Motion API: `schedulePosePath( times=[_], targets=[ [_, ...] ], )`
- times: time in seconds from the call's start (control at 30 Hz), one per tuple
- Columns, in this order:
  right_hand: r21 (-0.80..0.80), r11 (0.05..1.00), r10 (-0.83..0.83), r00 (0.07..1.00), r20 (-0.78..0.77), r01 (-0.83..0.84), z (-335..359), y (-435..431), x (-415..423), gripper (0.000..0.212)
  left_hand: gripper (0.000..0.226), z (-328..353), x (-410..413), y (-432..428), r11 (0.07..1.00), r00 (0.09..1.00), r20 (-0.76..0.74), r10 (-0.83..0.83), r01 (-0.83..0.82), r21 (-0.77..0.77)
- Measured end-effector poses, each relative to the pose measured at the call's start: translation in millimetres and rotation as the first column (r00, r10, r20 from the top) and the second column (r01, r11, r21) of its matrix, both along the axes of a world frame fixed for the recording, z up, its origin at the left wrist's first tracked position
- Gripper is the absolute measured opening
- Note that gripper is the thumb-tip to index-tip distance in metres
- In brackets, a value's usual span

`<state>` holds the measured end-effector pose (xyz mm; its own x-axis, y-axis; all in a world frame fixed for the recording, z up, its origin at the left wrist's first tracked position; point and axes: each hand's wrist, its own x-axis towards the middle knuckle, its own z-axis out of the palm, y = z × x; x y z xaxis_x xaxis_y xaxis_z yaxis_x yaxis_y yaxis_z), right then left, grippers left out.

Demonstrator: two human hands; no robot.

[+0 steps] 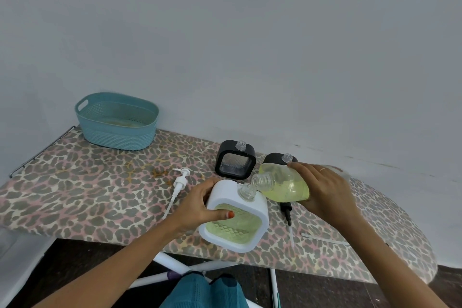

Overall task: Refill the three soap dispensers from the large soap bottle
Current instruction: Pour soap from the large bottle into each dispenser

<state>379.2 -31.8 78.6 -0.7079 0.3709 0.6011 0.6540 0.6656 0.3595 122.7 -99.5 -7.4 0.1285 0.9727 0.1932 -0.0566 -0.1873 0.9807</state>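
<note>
Leopard-print board (75, 182): left grip (200, 205) holds white dispenser (222, 191); right grip (325, 190) holds tilted soap bottle (285, 187).

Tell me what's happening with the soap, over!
Left hand grips white dispenser, tilted. Right hand holds large soap bottle, mouth tipped to its open neck. Left black dispenser, right black dispenser: uncapped, waiting. Nothing in the way.

Leopard-print ironing board (75, 182) — teal basket (117, 135), 2 black dispensers (235, 162), white pump (180, 181), black pump (287, 210), clear tube (322, 239).
</note>
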Motion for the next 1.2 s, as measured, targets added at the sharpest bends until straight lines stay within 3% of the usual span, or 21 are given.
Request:
schedulePosePath(
  times=[0.1, 0.27, 0.37, 0.5, 0.6, 0.73, 0.87, 0.97, 1.1, 1.2],
  targets=[
    [-0.002, 1.0, -0.009, 1.0, -0.016, 0.009, -1, -1, -2, 0.048, 0.079, -1, -1, 0, 1.0, 1.0, -0.003, -0.002, 0.002, -0.013],
    [-0.071, 0.997, -0.036, 0.994, -0.099, 0.029, -6, -3, -7, 0.069, 0.079, -4, -4, 2, 1.0, 1.0, 0.008, 0.015, -0.014, -0.017],
    [-0.136, 0.99, -0.069, 0.981, -0.182, 0.044, -5, -7, -14, 0.054, 0.08, -2, -6, 4, 1.0, 0.999, 0.025, 0.022, -0.022, -0.015],
    [-0.277, 0.958, -0.164, 0.933, -0.32, 0.073, -18, -9, -17, 0.062, 0.078, 3, -13, 11, 0.999, 0.999, 0.023, 0.044, -0.043, -0.007],
    [-0.426, 0.901, -0.281, 0.855, -0.436, 0.079, -38, -8, -19, 0.073, 0.078, 6, -23, 19, 0.996, 0.996, 0.014, 0.083, -0.083, -0.012],
    [-0.618, 0.784, -0.427, 0.672, -0.606, -0.059, -64, -9, -22, 0.06, 0.081, 9, -39, 31, 0.988, 0.988, 0.029, 0.151, -0.15, -0.025],
    [-0.671, 0.732, -0.538, 0.507, -0.674, -0.116, -90, -9, -27, 0.054, 0.082, 15, -56, 47, 0.981, 0.981, 0.033, 0.19, -0.188, -0.045],
    [-0.689, 0.707, -0.576, 0.436, -0.691, -0.159, -102, -10, -27, 0.058, 0.081, 17, -70, 61, 0.969, 0.971, 0.033, 0.237, -0.234, -0.076],
    [-0.696, 0.684, -0.609, 0.352, -0.71, -0.219, -107, -10, -27, 0.061, 0.052, 15, -90, 81, 0.947, 0.95, 0.049, 0.307, -0.301, -0.111],
    [-0.668, 0.697, -0.586, 0.331, -0.74, -0.261, -107, -12, -25, 0.067, 0.043, 11, -105, 99, 0.926, 0.931, 0.035, 0.363, -0.356, -0.125]
  ],
)
